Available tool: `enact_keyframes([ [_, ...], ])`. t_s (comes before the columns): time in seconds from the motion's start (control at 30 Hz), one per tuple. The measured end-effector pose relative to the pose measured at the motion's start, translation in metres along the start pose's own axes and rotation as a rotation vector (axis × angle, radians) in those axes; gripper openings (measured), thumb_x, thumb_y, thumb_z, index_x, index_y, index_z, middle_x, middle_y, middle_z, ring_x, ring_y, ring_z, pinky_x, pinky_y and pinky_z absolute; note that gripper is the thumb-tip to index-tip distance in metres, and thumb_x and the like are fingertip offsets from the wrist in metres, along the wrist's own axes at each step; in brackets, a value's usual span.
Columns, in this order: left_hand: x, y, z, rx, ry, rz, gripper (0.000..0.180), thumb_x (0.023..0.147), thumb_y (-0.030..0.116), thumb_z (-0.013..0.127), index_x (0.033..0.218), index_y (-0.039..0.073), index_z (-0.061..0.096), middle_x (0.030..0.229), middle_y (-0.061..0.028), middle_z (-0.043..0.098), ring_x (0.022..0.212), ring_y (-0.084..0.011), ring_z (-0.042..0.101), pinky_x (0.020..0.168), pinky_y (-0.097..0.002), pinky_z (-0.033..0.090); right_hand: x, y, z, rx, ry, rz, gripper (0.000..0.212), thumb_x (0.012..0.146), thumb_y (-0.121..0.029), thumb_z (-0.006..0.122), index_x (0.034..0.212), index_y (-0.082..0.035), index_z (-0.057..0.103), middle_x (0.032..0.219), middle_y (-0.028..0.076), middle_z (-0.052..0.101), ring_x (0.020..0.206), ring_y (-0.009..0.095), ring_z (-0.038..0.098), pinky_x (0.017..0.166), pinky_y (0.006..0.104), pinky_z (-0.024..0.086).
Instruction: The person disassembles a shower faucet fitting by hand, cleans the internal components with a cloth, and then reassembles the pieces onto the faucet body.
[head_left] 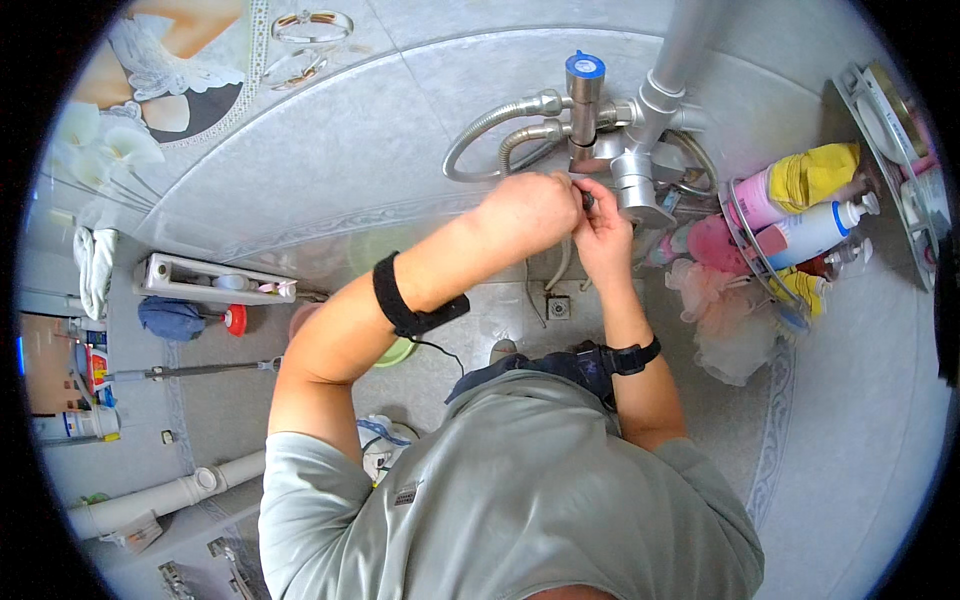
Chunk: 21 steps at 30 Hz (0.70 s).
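Under the valve (blue label illegible), both hands apparently pinch a dark part.

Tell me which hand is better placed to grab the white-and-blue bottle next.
Probably the right hand: it is nearer the bottle, and the left hand would have to reach past it. Both meet around a small dark part, so the right may need freeing first.

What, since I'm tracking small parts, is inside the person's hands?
A small dark piece shows between the left hand and right hand. The hands cover the rest of it; anything else inside cannot be seen.
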<state>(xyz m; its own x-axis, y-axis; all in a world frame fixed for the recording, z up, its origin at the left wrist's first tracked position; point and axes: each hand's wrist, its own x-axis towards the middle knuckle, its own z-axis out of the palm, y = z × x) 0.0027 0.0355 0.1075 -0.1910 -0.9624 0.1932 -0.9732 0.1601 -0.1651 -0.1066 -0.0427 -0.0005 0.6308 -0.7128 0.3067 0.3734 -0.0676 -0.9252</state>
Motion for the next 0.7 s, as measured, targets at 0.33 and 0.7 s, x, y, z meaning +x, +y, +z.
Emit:
enact_keyframes([
  [0.33,0.003,-0.003,0.008,-0.308,0.086,-0.277,0.016,0.071,0.014,0.063,0.079,0.001,0.062,0.076,-0.0155,0.059,0.070,-0.0328,0.062,0.062,-0.0400,0.052,-0.004,0.000,0.003,0.049,0.017,-0.024,0.032,0.086,0.003,0.057,0.117,0.003,0.054,0.102,0.005,0.062,0.091,0.009,0.058,0.081,0.0227,0.047],
  [0.7,0.003,-0.017,0.012,-0.641,-0.029,-0.511,0.024,0.071,0.020,0.063,0.081,-0.002,0.066,0.079,-0.0188,0.064,0.073,-0.0333,0.063,0.065,-0.0394,0.049,0.000,-0.004,-0.002,0.023,-0.001,-0.032,0.026,0.085,0.002,0.058,0.112,0.002,0.058,0.098,0.004,0.062,0.081,0.006,0.057,0.071,0.0207,0.046],
])
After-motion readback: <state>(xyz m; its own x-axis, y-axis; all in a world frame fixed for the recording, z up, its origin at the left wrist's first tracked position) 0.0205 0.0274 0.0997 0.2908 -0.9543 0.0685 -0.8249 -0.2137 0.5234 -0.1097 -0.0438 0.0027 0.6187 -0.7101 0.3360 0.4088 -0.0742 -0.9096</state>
